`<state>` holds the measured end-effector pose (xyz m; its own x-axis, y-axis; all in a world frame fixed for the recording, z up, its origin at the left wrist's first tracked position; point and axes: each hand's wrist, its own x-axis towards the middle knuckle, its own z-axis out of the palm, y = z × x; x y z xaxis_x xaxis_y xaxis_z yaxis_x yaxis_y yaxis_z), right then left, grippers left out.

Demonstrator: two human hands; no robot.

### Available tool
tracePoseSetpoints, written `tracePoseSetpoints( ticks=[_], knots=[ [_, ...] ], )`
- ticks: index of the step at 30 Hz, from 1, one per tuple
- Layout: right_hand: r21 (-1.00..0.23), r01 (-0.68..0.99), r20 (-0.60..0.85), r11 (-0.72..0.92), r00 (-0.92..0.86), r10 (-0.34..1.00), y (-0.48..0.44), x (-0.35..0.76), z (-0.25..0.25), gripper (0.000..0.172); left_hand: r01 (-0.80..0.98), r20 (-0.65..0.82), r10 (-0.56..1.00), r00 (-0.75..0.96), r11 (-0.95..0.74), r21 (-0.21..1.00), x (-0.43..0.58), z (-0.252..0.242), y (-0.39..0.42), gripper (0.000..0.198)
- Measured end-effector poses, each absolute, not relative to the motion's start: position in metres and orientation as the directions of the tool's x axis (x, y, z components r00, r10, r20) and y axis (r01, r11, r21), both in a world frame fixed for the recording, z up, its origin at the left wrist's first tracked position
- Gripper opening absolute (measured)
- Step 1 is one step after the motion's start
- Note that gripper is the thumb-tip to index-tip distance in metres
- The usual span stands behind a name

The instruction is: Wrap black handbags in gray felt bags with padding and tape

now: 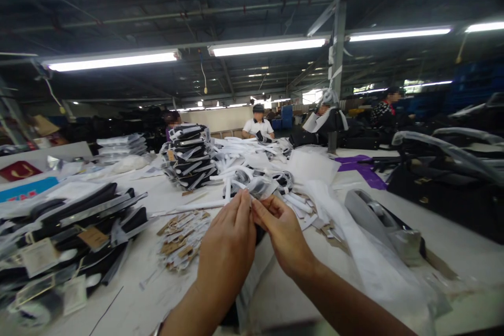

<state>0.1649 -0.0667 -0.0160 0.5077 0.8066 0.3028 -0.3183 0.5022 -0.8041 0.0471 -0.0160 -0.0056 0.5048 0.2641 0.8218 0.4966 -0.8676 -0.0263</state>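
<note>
A thin clear plastic sleeve [258, 187] is held pinched at its top edge by the left hand [226, 252] and right hand [285, 233], above the white surface [134, 299]. Its mouth is judged to be the part being worked, so fine fingertip control is called for.

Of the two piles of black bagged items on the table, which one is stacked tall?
The mid-table pile behind the brown tags: it rises as a tower, while the left-edge pile sprawls low.

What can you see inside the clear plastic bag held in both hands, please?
Through the clear plastic bag, pinched by the left hand and right hand, something dark shows between the hands. The hands cover most of it, so its shape is hidden.
</note>
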Motion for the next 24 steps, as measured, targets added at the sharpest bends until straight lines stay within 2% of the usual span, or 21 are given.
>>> tracePoseSetpoints(
  ticks=[2, 4, 5, 7, 10, 14, 16, 17, 19, 20, 21, 24],
  knots=[
    [-0.814, -0.308, 0.32, 0.492, 0.468, 0.824, -0.069, 0.171, -0.013, 0.026, 0.341, 0.753, 0.434, 0.494, -0.894, 0.292, 0.042, 0.003, -0.008, 0.041],
    [-0.824, -0.276, 0.34, 0.495, 0.456, 0.822, -0.072, 0.176, -0.01, 0.025, 0.156, 0.596, 0.587, 0.549, -0.772, 0.616, 0.039, 0.011, 0.0, 0.042],
    [-0.826, -0.263, 0.346, 0.498, 0.46, 0.818, -0.074, 0.178, -0.009, 0.026, 0.082, 0.514, 0.63, 0.582, -0.675, 0.734, 0.038, 0.014, 0.003, 0.043],
    [-0.828, -0.258, 0.341, 0.498, 0.473, 0.812, -0.075, 0.179, -0.006, 0.029, -0.002, 0.383, 0.676, 0.629, -0.492, 0.871, 0.04, 0.016, 0.007, 0.049],
    [-0.839, -0.265, 0.307, 0.475, 0.49, 0.816, -0.073, 0.181, -0.006, 0.039, 0.017, 0.243, 0.735, 0.632, -0.327, 0.945, 0.047, 0.015, 0.008, 0.057],
    [-0.872, -0.189, 0.341, 0.452, 0.426, 0.838, -0.074, 0.194, -0.014, 0.041, 0.115, 0.148, 0.789, 0.596, -0.267, 0.957, 0.056, 0.015, 0.004, 0.061],
    [-0.904, -0.046, 0.38, 0.425, 0.369, 0.848, -0.085, 0.215, -0.021, 0.039, 0.156, 0.117, 0.821, 0.559, -0.243, 0.957, 0.058, 0.016, 0.003, 0.061],
    [-0.913, 0.09, 0.402, 0.399, 0.37, 0.837, -0.094, 0.231, -0.025, 0.038, 0.169, 0.104, 0.841, 0.531, -0.225, 0.959, 0.058, 0.017, 0.003, 0.061],
    [-0.857, 0.457, 0.455, 0.237, 0.459, 0.763, -0.119, 0.274, -0.035, 0.034, 0.173, 0.102, 0.877, 0.469, -0.205, 0.963, 0.058, 0.016, 0.006, 0.061],
    [-0.782, 0.621, 0.485, 0.054, 0.552, 0.678, -0.134, 0.299, -0.04, 0.031, 0.172, 0.105, 0.889, 0.446, -0.2, 0.964, 0.058, 0.015, 0.009, 0.061],
    [-0.721, 0.674, 0.485, -0.158, 0.655, 0.579, -0.151, 0.326, -0.044, 0.028, 0.172, 0.104, 0.897, 0.43, -0.194, 0.966, 0.057, 0.013, 0.012, 0.06],
    [-0.719, 0.582, 0.431, -0.379, 0.802, 0.415, -0.202, 0.4, -0.055, 0.015, 0.166, 0.084, 0.903, 0.422, -0.168, 0.972, 0.054, 0.005, 0.023, 0.06]
  ],
)
